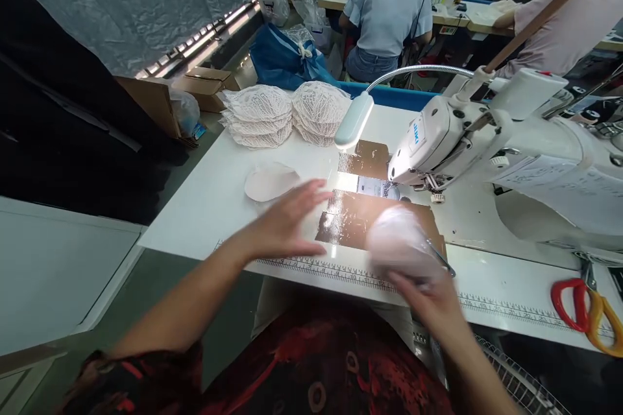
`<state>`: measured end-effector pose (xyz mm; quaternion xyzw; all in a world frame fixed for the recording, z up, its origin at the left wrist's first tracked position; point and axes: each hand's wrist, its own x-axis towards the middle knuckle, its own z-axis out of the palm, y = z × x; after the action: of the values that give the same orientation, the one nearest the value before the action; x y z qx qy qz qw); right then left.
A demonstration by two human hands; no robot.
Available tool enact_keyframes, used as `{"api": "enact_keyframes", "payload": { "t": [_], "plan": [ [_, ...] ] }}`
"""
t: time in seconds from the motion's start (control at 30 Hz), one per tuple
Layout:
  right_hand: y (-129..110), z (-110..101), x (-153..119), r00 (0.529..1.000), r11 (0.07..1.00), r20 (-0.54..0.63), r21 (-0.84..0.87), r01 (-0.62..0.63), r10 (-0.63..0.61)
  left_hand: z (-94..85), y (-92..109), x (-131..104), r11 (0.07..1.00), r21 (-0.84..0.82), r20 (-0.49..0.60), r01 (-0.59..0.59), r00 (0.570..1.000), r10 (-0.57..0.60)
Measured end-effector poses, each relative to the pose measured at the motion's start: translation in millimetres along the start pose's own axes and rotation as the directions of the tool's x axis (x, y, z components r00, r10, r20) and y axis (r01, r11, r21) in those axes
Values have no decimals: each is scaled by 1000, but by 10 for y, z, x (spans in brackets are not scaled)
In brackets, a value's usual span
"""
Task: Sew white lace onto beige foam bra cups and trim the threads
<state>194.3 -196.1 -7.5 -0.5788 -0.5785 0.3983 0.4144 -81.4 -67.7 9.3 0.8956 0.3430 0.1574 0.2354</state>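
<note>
My left hand is over the table left of the brown taped boards, fingers spread and holding nothing. Just beyond its fingers lies a pale, smooth bra cup. My right hand grips a white bra cup, smeared by motion, above the front brown board. A slim dark metal tool shows beside that cup; I cannot tell whether it is in the hand too. The sewing machine stands beyond my right hand, its needle area lit.
Two stacks of lace-covered cups sit at the table's back left. A lamp overhangs the boards. Scissors with red and yellow handles lie at the right front edge. A printed ruler runs along the front. Two people sit at machines farther back.
</note>
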Motion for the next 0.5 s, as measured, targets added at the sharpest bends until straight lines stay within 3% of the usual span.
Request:
{"api": "enact_keyframes", "payload": {
  "t": [0.07, 0.1, 0.13, 0.23, 0.3, 0.33, 0.37, 0.43, 0.5],
  "plan": [
    [-79, 179, 139, 984, 995, 148, -16, 102, -98, 54, 224, 74, 941, -303, 99, -150, 977, 188],
    [-121, 217, 184, 968, 985, 190, -14, 173, -167, 85, 296, 100, 895, -420, 128, -149, 967, 222],
    [-158, 221, 214, 960, 970, 147, -23, 242, -236, 116, 334, 112, 864, -491, 140, -112, 969, 205],
    [-200, 98, 248, 908, 922, -178, -153, 355, -379, 196, 294, 68, 875, -470, 50, 113, 994, -101],
    [-174, 17, 267, 870, 920, -330, -270, 284, -365, 244, 252, 11, 833, -500, 6, 239, 962, -272],
    [-152, 3, 285, 887, 929, -333, -294, 224, -319, 269, 257, -11, 773, -579, 44, 258, 957, -286],
    [-126, 9, 307, 926, 945, -283, -279, 171, -251, 292, 282, -26, 684, -687, 103, 244, 965, -241],
    [-67, 71, 353, 996, 989, -53, -135, 68, -76, 329, 379, -33, 452, -873, 190, 182, 981, -27],
    [-6, 159, 375, 977, 992, 209, 101, -72, 50, 343, 480, -23, 274, -951, 189, 143, 971, 149]
  ]
}}
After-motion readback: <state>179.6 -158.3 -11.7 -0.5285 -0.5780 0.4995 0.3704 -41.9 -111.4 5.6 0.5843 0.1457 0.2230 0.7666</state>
